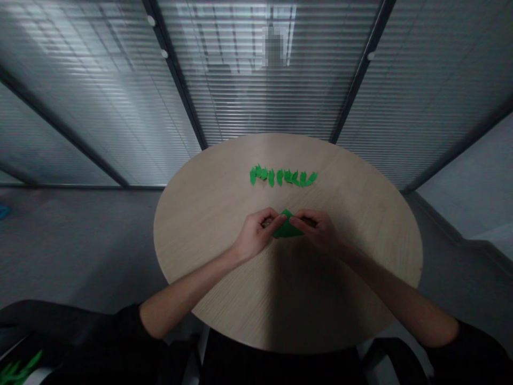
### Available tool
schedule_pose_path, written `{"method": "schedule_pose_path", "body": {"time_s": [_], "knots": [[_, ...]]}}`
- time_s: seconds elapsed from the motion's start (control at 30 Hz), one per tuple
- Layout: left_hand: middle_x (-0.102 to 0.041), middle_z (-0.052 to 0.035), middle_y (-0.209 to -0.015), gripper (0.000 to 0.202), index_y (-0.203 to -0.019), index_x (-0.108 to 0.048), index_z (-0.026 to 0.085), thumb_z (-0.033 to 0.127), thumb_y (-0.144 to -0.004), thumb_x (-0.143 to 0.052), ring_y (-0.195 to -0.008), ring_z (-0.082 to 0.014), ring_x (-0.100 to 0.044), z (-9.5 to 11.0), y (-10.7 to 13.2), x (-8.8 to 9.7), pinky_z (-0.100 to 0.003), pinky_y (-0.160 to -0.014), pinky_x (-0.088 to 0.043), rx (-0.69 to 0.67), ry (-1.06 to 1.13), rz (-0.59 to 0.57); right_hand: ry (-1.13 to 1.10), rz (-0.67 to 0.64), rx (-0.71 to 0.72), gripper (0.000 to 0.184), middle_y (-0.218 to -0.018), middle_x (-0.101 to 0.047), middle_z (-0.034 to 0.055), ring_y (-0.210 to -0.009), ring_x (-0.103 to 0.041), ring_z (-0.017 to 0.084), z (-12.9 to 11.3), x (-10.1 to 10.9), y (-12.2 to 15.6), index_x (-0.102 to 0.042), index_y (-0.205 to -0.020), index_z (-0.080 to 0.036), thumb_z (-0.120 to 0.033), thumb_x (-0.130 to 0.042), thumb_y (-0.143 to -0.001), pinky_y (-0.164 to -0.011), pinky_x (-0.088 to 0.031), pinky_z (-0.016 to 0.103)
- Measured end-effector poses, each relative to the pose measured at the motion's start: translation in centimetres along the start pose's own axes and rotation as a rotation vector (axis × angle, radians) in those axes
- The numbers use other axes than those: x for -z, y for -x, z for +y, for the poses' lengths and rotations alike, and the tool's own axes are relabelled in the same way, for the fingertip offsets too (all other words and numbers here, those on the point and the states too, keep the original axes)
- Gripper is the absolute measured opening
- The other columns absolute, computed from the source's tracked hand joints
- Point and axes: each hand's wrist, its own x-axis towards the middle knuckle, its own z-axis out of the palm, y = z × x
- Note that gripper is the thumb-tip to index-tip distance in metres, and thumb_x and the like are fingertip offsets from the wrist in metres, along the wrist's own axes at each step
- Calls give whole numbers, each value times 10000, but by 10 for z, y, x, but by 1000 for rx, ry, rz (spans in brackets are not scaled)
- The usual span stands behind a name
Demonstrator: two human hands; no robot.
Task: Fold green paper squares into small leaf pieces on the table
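Note:
Between my two hands is a green sheet of paper (287, 230), folded to a point at its far end. My left hand (258, 227) pinches its left edge with thumb and fingers. On the opposite edge, my right hand (318, 227) grips the paper the same way, thumb on top. The paper is at the middle of the table, and its underside is hidden. Beyond my hands lies a row of several small folded green paper pieces (279, 177), set side by side.
The round wooden table (200, 214) stands before a glass wall with blinds (256, 101). Dark chair armrests flank its near edge. Green plant leaves (20, 369) show at the lower left, and a blue object (3, 212) lies on the floor at far left.

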Motion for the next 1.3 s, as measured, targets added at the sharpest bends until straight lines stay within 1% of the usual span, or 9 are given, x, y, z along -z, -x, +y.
{"method": "schedule_pose_path", "body": {"time_s": [0.2, 0.33, 0.47, 0.53, 0.63, 0.73, 0.9, 1.17, 1.3], "knots": [[-521, 28, -601, 441, -744, -623, 162, 564, -919, -671, -544, -103, -450, 3, 0, 0, -226, -506, -319, 2, 2, 11, 0, 11, 5, 408, -621, -540, -10, -562, -463, 123, 0, -1, 1, -670, -719, -199, -576, -683, -873, -511, -358, 255], [-519, 26, -603, 416, -748, -638, 160, 535, -926, -669, -547, -103, -442, 2, -1, 0, -226, -504, -319, -15, 0, 9, 15, 7, 17, 413, -619, -547, -11, -561, -474, 124, 0, 0, 1, -671, -718, -199, -576, -674, -886, -518, -370, 256], [-603, -1, -690, 312, -872, -710, 154, 464, -909, -703, -619, -118, -507, 0, -1, 0, -227, -542, -376, -30, 17, 16, 23, 10, 33, 387, -630, -577, -7, -563, -503, 124, 0, -1, 1, -688, -736, -198, -552, -673, -891, -526, -392, 254], [-603, 3, -684, 304, -900, -721, 151, 455, -898, -717, -610, -114, -507, 0, -1, 0, -226, -539, -371, -1, 55, -2, 18, -5, 33, 371, -644, -599, -3, -571, -525, 125, 1, -1, 0, -688, -738, -197, -534, -675, -892, -540, -416, 255], [-560, 24, -623, 351, -860, -716, 144, 495, -876, -733, -546, -97, -464, -2, -2, 0, -227, -509, -330, 50, 103, -22, -13, -20, 10, 340, -686, -644, 7, -607, -580, 137, 1, -2, 1, -691, -775, -201, -527, -706, -870, -566, -463, 257], [-561, 25, -612, 396, -833, -711, 141, 534, -848, -754, -534, -93, -465, -1, -3, 0, -226, -503, -335, 79, 135, -20, -48, -13, -8, 320, -724, -673, 17, -649, -620, 151, 1, -2, 1, -704, -815, -202, -518, -739, -848, -594, -499, 263], [-611, 9, -632, 438, -811, -719, 142, 577, -816, -772, -549, -97, -500, 1, -3, 0, -219, -507, -366, 134, 180, -19, -47, -2, -22, 318, -696, -655, 14, -626, -589, 145, 0, -1, 1, -710, -776, -198, -507, -739, -847, -583, -486, 266], [-620, 5, -638, 419, -805, -722, 140, 556, -835, -760, -554, -101, -513, 2, -3, 0, -224, -517, -367, 109, 165, -26, -56, -4, -43, 333, -650, -612, -1, -587, -545, 130, -4, 0, 1, -685, -729, -197, -506, -738, -841, -563, -453, 263], [-623, 5, -632, 409, -793, -721, 146, 551, -827, -770, -550, -102, -511, 3, -3, 0, -227, -514, -381, 101, 163, -12, -60, 8, -45, 333, -671, -627, 6, -605, -552, 136, -3, -1, 1, -699, -748, -198, -516, -743, -835, -565, -452, 263]]}}
